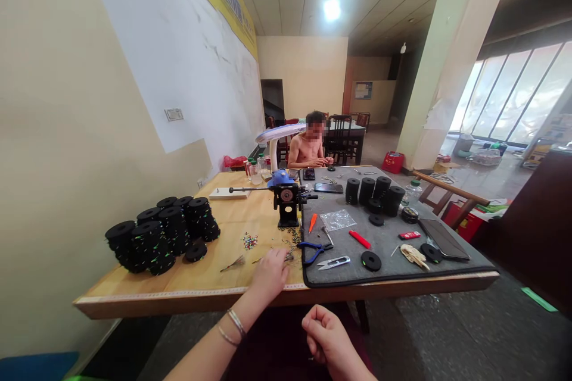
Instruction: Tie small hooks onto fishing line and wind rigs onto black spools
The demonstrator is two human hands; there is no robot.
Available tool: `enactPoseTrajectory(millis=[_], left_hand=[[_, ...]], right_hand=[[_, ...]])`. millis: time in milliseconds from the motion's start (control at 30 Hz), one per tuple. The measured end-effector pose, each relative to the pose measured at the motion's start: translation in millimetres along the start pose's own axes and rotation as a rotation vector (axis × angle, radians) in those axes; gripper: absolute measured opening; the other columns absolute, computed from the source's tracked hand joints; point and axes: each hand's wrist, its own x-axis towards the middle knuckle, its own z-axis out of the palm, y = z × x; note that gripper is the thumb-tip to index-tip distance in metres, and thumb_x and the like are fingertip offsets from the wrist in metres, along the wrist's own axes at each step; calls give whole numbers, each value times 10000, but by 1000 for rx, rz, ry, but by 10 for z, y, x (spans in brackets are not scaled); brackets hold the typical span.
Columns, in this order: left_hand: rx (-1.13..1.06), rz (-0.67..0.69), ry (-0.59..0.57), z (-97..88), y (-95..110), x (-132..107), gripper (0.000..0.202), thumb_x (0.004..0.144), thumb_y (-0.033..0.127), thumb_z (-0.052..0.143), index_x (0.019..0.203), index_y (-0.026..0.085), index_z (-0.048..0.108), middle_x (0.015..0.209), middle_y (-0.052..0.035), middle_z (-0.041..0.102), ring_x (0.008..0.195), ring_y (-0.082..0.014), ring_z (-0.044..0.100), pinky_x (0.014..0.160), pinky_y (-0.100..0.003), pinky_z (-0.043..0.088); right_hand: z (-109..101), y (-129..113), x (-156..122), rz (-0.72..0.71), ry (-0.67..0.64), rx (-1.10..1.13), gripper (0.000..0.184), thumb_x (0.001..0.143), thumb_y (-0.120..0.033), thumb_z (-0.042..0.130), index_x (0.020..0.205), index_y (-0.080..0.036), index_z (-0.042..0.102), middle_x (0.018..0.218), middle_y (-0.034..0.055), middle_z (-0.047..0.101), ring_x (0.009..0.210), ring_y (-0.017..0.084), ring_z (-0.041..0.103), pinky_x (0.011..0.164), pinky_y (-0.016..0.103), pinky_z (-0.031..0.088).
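Note:
My left hand (269, 274), a bracelet at its wrist, reaches over the wooden table (263, 235). Its fingers are bent down together at a small bundle of thin pieces (289, 256); whatever is between the fingertips is hidden. My right hand (328, 333) is closed in front of the table edge, and a tiny dark bit shows below its fingers. Left of my left hand lie another bundle of thin stems (233, 263) and a pile of colourful beads (250, 241). Beyond it stands a black hand-cranked winder (287, 205).
Stacks of black foam spools (149, 244) stand on the left, more spools (382, 193) at back right. On the grey mat (344, 238) lie blue pliers (315, 250), thread snips (334, 262), an orange-handled screwdriver (313, 223) and a phone (328, 188). A person (308, 152) sits opposite.

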Motion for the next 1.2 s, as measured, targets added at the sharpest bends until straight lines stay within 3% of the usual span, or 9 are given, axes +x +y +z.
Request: enactPoseTrajectory(millis=[100, 200, 367, 500, 700, 900, 1033, 1200], left_hand=[[-33, -44, 18, 161, 45, 63, 287, 798, 66, 450, 1024, 139, 611, 960, -134, 663, 957, -263, 583, 835, -373, 431], [-100, -63, 50, 207, 39, 55, 312, 807, 35, 402, 1006, 150, 614, 972, -122, 654, 970, -250, 574, 866, -379, 420], [-290, -103, 121, 117, 6, -38, 250, 807, 94, 422, 954, 166, 612, 962, -100, 639, 938, -244, 583, 855, -383, 433], [-518, -168, 126, 38, -22, -117, 117, 792, 203, 470, 807, 183, 584, 810, -51, 641, 777, -211, 610, 707, -328, 480], [-887, -302, -60, 20, 98, -478, 166, 747, 334, 555, 719, 172, 540, 559, 15, 595, 489, -133, 551, 437, -214, 398], [-1421, -539, -237, 62, 332, -886, 209, 671, 320, 697, 695, 158, 567, 641, -3, 622, 554, -102, 522, 471, -181, 349], [-1416, -545, -254, 91, 421, -969, 243, 663, 350, 716, 666, 163, 561, 581, 38, 561, 482, -77, 422, 461, -188, 301], [-1287, -478, -183, 78, 453, -979, 269, 646, 390, 722, 640, 175, 561, 623, 32, 552, 608, -130, 502, 598, -232, 404]], right_hand=[[-21, -16, -22, -6, 6, 11, 439, 621, -563, 678, 664, -201, 432, 349, -106, 440, 285, 21, 210, 326, 168, 103], [-36, -29, -42, -10, 16, 28, 420, 634, -539, 679, 672, -197, 438, 359, -107, 436, 298, 22, 227, 335, 164, 97], [-28, -35, -59, -10, 2, 43, 408, 642, -529, 677, 679, -191, 451, 357, -104, 440, 296, 20, 228, 337, 164, 95], [-10, -39, -46, -31, 21, 44, 412, 638, -537, 680, 676, -191, 459, 358, -102, 440, 297, 25, 236, 331, 167, 101], [9, -63, -22, -75, 58, 20, 424, 648, -554, 666, 677, -201, 434, 359, -100, 464, 288, 22, 219, 329, 168, 117], [44, -107, -21, -80, 98, -56, 413, 661, -550, 663, 677, -192, 457, 371, -85, 493, 303, 32, 275, 343, 166, 170], [56, -115, -13, -107, 97, -73, 389, 671, -526, 660, 668, -189, 465, 372, -84, 490, 307, 36, 303, 351, 167, 202], [63, -111, -17, -136, 99, -129, 367, 671, -502, 665, 658, -188, 476, 367, -87, 478, 315, 47, 336, 359, 173, 232]])
